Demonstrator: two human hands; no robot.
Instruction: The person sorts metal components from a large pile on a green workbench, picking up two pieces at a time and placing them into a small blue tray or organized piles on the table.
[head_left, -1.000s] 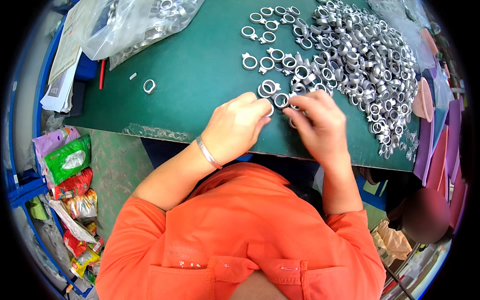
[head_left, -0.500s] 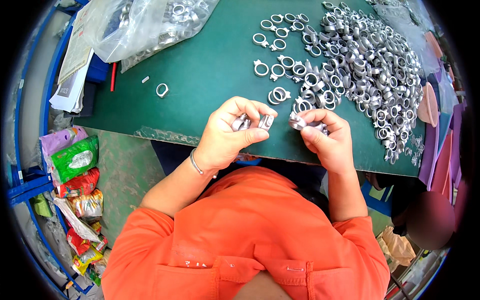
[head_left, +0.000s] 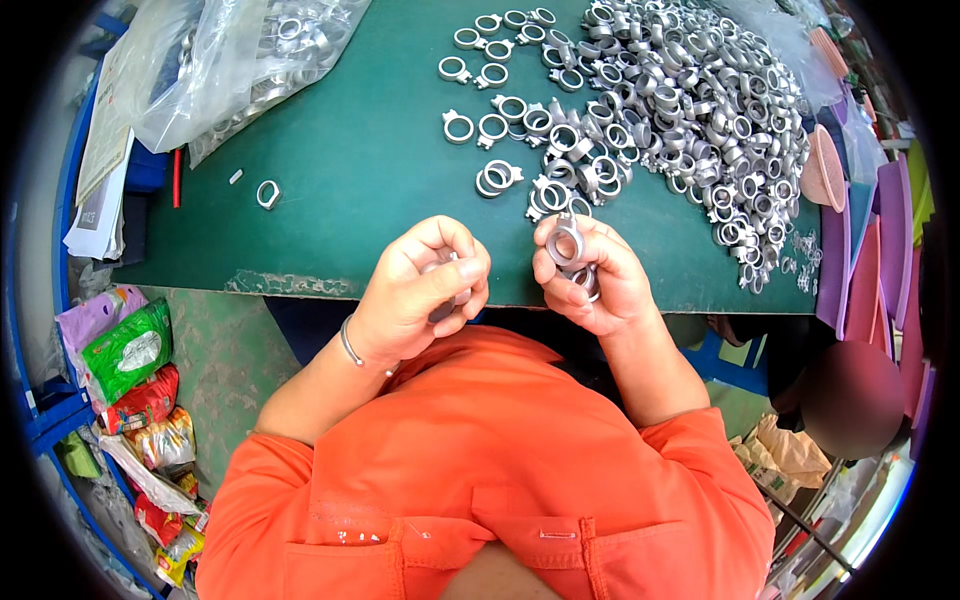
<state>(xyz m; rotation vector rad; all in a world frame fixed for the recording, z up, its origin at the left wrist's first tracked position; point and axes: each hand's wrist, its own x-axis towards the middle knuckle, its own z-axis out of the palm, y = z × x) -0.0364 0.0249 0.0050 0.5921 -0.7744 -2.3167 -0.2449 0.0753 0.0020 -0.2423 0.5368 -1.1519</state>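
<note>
Above the near edge of the green table, my left hand [head_left: 425, 285] is closed round metal parts that its fingers mostly hide. My right hand [head_left: 595, 275] grips metal rings; one ring [head_left: 565, 241] with a small lug faces up between thumb and fingers, and another [head_left: 588, 283] shows lower in the palm. The hands are apart from each other. Just beyond them lie several loose rings [head_left: 493, 180] of the same kind, and a large pile of grey metal rings [head_left: 690, 110] spreads to the right. A single ring [head_left: 267, 194] lies by itself at the left.
A clear plastic bag [head_left: 270, 65] with more rings lies at the far left, next to papers [head_left: 105, 185] and a red stick [head_left: 177, 178]. Pink and purple bins [head_left: 890, 235] line the right edge. Colourful packets [head_left: 130, 345] stand at lower left; a person [head_left: 850, 400] is at right.
My left hand has closed over its parts and drawn back slightly. My right hand has turned, so a ring's opening now shows. The view has shifted, moving the table leftward in the picture.
</note>
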